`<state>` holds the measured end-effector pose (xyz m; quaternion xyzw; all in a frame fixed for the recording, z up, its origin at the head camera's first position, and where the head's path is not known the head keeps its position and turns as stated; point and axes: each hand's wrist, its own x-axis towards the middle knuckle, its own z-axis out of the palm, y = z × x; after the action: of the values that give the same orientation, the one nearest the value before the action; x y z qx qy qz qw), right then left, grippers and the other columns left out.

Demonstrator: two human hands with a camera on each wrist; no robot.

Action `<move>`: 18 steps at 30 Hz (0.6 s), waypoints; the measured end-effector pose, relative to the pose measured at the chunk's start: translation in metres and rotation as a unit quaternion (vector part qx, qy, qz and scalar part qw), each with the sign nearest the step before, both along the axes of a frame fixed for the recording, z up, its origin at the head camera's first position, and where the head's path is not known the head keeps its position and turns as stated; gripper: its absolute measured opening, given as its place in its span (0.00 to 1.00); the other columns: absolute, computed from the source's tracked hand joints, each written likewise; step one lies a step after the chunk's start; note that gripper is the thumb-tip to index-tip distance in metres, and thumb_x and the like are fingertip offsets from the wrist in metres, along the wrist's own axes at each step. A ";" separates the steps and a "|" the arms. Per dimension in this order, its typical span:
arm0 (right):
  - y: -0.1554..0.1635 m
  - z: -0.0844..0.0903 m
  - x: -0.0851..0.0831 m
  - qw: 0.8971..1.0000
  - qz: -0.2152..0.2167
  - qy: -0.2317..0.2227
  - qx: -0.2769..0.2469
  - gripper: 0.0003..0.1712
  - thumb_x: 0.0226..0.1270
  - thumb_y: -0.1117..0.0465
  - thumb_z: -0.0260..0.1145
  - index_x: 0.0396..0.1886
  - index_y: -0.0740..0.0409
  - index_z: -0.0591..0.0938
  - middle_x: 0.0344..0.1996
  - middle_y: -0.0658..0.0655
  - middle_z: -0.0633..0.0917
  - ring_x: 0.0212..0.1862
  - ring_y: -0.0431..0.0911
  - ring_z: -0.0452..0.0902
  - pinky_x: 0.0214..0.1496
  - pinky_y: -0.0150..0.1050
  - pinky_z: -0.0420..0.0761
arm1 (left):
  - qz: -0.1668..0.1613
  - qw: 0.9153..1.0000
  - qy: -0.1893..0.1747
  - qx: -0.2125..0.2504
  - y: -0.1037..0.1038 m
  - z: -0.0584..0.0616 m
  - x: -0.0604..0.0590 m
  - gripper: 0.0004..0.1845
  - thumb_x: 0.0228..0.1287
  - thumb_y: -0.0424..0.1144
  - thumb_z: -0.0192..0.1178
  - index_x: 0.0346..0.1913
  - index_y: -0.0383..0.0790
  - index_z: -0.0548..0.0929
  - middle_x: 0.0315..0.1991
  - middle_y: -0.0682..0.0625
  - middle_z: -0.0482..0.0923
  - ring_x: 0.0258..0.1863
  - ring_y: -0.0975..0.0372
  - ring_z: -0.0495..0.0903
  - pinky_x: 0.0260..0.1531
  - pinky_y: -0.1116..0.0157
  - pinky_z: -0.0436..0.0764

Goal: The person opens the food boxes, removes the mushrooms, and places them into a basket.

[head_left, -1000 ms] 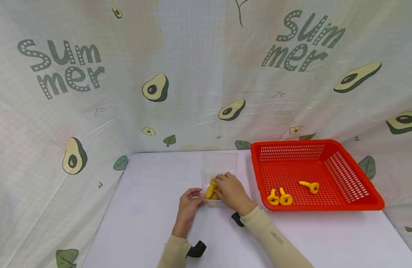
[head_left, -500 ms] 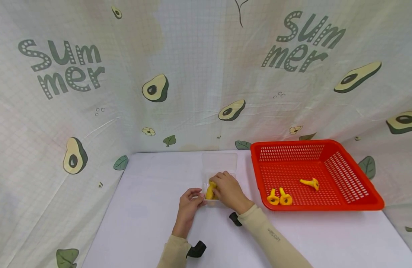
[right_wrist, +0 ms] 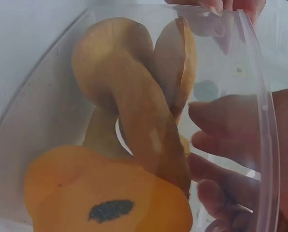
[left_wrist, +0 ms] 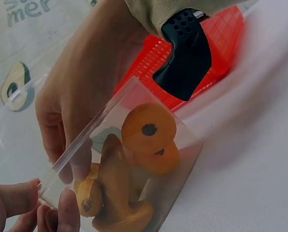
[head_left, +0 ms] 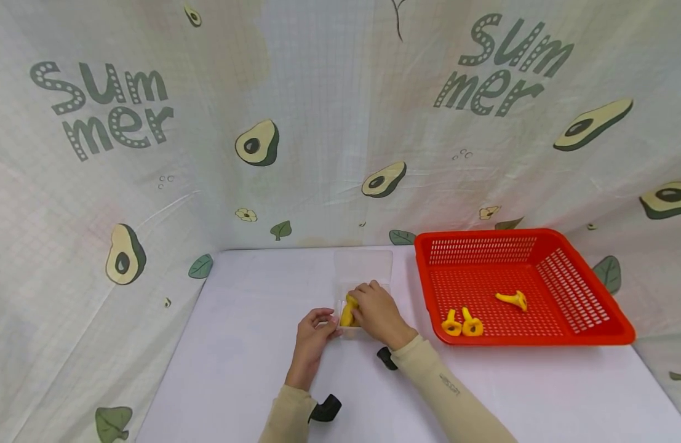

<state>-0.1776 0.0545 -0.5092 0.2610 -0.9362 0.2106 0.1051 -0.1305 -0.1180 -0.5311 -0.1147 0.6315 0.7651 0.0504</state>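
A small clear plastic box (head_left: 350, 333) stands on the table, its lid (head_left: 363, 266) folded open behind it. Inside lie several yellow trumpet-shaped mushrooms (left_wrist: 149, 128), some with dark cap centres, seen through the wall. My left hand (head_left: 312, 338) pinches the box's left front corner; thumb and fingers grip the rim in the left wrist view. Reaching into the box, my right hand (head_left: 378, 315) has its fingers curled at a mushroom (head_left: 347, 312) near the left side. In the right wrist view, the right fingertips (right_wrist: 204, 140) show through plastic beside a mushroom stem (right_wrist: 149, 111).
Right of the box sits a red perforated basket (head_left: 531, 340). Three yellow mushrooms are in it: two at the front left, one (head_left: 513, 300) further right. A printed cloth (head_left: 318, 111) hangs behind the white table. Black camera mounts (head_left: 325, 408) stick out from both wrists.
My right hand has shifted slightly left over the box, and the mushroom at its fingers sits a little differently. The mushroom at the basket's right has turned. My left hand stays put.
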 end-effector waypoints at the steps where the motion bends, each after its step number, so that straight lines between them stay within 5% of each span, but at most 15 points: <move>1: 0.000 0.000 0.000 1.000 0.000 0.001 -0.002 0.14 0.62 0.66 0.79 0.48 0.62 0.90 0.45 0.59 0.89 0.44 0.54 0.77 0.49 0.46 0.84 | 0.000 1.000 0.000 -0.002 0.000 0.000 0.000 0.18 0.72 0.22 0.63 0.59 0.18 0.74 0.43 0.43 0.77 0.36 0.63 0.79 0.40 0.67 0.92; 18: -0.002 -0.002 -0.005 0.998 -0.022 0.050 0.007 0.12 0.58 0.74 0.77 0.41 0.60 0.91 0.38 0.57 0.85 0.41 0.53 0.76 0.44 0.45 0.85 | 0.002 1.000 -0.006 -0.012 0.000 -0.002 0.000 0.18 0.72 0.23 0.63 0.59 0.18 0.74 0.43 0.41 0.77 0.36 0.62 0.79 0.40 0.67 0.91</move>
<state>-0.1830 0.0527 -0.5109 0.2515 -0.9366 0.1888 0.1545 -0.1300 -0.1178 -0.5328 -0.1213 0.6398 0.7571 0.0519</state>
